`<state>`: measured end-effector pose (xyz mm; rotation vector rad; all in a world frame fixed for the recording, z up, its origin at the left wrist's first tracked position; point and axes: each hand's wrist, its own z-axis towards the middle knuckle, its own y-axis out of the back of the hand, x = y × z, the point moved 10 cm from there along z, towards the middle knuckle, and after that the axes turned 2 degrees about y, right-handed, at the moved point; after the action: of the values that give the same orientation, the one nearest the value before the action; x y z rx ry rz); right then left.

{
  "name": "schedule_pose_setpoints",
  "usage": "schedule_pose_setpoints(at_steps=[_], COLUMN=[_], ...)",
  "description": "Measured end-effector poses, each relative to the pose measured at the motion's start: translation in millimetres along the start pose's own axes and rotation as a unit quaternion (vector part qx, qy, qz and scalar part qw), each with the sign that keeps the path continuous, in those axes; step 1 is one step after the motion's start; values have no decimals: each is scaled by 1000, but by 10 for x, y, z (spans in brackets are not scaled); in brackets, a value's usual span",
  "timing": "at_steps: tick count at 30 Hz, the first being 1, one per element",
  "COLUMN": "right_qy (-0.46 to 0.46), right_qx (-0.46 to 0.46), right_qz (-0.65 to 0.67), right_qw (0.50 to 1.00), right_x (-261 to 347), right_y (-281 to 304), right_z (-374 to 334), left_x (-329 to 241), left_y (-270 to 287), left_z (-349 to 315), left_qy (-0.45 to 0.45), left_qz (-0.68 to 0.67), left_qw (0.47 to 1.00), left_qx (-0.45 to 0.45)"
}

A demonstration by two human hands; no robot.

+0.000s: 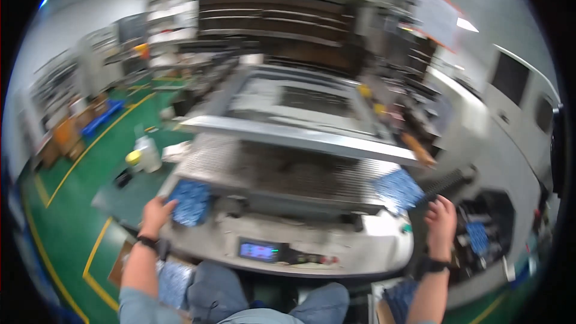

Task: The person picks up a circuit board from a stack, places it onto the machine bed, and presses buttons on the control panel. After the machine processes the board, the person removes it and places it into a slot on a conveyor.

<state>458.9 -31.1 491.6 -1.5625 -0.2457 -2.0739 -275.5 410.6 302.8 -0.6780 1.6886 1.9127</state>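
- Nearest the lower edge: knees in grey trousers (264, 300), seated close against the front of a pale machine (336, 243); more blue patterned sheets (174, 282) down by the left knee, another stack (399, 294) low by the right forearm.
- Small lit display (259, 251) set in the front edge of the machine, dark controls beside it.
- Left hand (157, 215) at the front left corner of the machine, wristband on; fingers curled over the near edge of a blue patterned sheet (191, 201), apparently gripping it, though blur hides how firmly.
- Right hand (441, 216) at the front right corner, wristband too, fingers loosely bent; just below and beside a second blue patterned sheet (398, 189). Touching or merely close: cannot tell from this blurred view.
- Both sheets resting at the front corners of the ribbed metal bed (282, 171), one left, one right, middle of the bed bare.
- Judged from that: two sheets laid at the bed, nothing yet fed further in; stacks by the knees suggesting plenty left.
- Past the bed: a long metal bar (300, 135) across the machine, then a flat grey table (288, 99).
- Left, on the green floor (66, 222) with yellow lines: a white jug (147, 153).
- Farthest: dark shelves (270, 18) and ceiling lights.
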Motion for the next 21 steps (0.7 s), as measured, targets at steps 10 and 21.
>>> schedule_pose_setpoints(at_steps=[10,21], right_qy=[124,415], right_qx=[214,292], right_qz=[-241,-373], right_qw=[938,777], right_x=[356,374], right_y=[-1419,-2967], right_z=[-1189,-1461], left_x=[247,-718], left_y=[288,482], left_z=[108,-188], left_qy=[94,-131], left_qz=[-196,-128], left_qw=[976,972], left_qx=[-35,-144])
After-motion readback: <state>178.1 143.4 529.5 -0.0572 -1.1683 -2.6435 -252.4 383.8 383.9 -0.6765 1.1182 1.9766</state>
